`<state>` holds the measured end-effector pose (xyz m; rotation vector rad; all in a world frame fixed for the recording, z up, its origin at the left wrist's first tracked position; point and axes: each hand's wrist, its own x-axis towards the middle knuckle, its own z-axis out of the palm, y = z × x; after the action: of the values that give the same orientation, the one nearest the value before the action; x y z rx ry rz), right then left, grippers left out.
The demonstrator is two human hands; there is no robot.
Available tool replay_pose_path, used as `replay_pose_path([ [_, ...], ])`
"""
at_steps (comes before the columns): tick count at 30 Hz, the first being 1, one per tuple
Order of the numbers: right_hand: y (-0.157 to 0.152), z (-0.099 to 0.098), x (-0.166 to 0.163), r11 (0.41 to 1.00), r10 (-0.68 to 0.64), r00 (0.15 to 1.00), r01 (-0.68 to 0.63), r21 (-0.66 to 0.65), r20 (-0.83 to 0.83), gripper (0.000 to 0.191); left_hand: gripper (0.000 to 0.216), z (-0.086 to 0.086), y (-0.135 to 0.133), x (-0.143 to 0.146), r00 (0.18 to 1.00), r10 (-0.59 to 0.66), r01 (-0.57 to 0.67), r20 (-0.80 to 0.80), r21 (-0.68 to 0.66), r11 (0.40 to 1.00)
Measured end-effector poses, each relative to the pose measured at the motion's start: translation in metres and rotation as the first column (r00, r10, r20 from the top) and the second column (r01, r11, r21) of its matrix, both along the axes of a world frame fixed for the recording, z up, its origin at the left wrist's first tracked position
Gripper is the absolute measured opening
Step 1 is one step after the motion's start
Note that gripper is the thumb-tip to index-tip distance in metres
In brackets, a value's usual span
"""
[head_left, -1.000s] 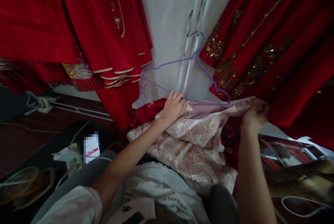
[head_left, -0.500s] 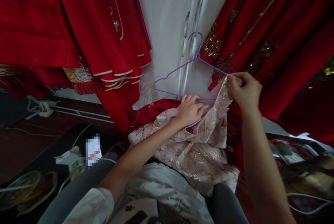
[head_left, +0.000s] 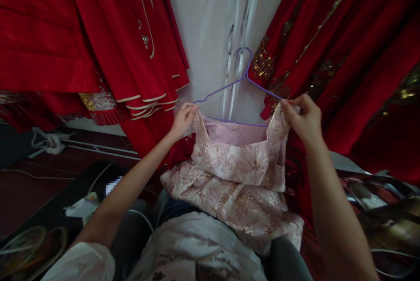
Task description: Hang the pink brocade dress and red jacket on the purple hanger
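I am watching both hands through the head camera, and each is pinching a top corner of a pale pink brocade garment with gold floral threads. The left hand is closing thumb and fingers on the left shoulder edge, right at the left end of a thin purple wire hanger. The right hand is gripping the right shoulder edge against the hanger's right arm. The garment's neckline is lying along the hanger's bottom bar, and the rest of the fabric is spilling down in folds onto the person's lap, over a white printed shirt. A dark red cloth is showing beneath the garment's left side. The hanger's hook is standing up in front of a white fabric backdrop. Red embroidered robes with cream trim are hanging to the left, and red robes with gold embroidery are hanging to the right. A white power strip with cables is lying on the dark floor far left.
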<state>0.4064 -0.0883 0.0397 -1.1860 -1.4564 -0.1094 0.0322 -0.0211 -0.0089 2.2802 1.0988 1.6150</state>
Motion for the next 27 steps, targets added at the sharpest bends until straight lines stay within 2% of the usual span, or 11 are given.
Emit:
replay_pose_path([
  [2, -0.001, 0.003, 0.002, 0.999, -0.012, 1.0, 0.012, 0.032, -0.001, 0.025, 0.043, -0.01, 0.012, -0.029, 0.994, 0.101, -0.1, 0.046, -0.019, 0.995],
  [5, -0.002, 0.005, 0.003, 0.999, 0.001, 1.0, -0.001, 0.042, 0.003, 0.025, 0.042, -0.025, 0.021, -0.056, 0.991, 0.131, -0.13, 0.034, -0.037, 0.991],
  [10, -0.001, 0.004, 0.002, 0.999, 0.035, 0.999, -0.034, 0.041, -0.02, 0.026, 0.04, -0.036, 0.02, -0.062, 0.99, 0.133, -0.131, 0.047, -0.044, 0.99],
  [14, -0.001, 0.005, 0.003, 0.999, 0.011, 1.0, -0.011, 0.036, -0.007, 0.025, 0.039, -0.032, 0.017, -0.058, 0.99, 0.127, -0.123, 0.063, -0.067, 0.99],
  [16, -0.001, 0.005, 0.004, 0.999, -0.015, 1.0, 0.015, 0.032, 0.001, 0.026, 0.04, -0.023, 0.017, -0.054, 0.991, 0.115, -0.11, 0.063, -0.076, 0.991],
  [18, -0.001, 0.005, 0.004, 0.999, -0.027, 1.0, 0.027, 0.036, 0.002, 0.026, 0.043, -0.007, 0.017, -0.046, 0.993, 0.098, -0.092, 0.065, -0.083, 0.992],
  [24, 0.003, 0.001, 0.003, 0.998, 0.037, 0.997, -0.033, 0.05, -0.066, 0.026, 0.045, 0.059, 0.016, -0.002, 0.993, -0.098, 0.098, -0.063, -0.014, 0.995],
  [27, 0.004, 0.001, 0.0, 0.997, 0.069, 0.993, -0.065, 0.049, -0.092, 0.026, 0.047, 0.067, 0.012, 0.005, 0.986, -0.14, 0.133, -0.09, -0.078, 0.988],
])
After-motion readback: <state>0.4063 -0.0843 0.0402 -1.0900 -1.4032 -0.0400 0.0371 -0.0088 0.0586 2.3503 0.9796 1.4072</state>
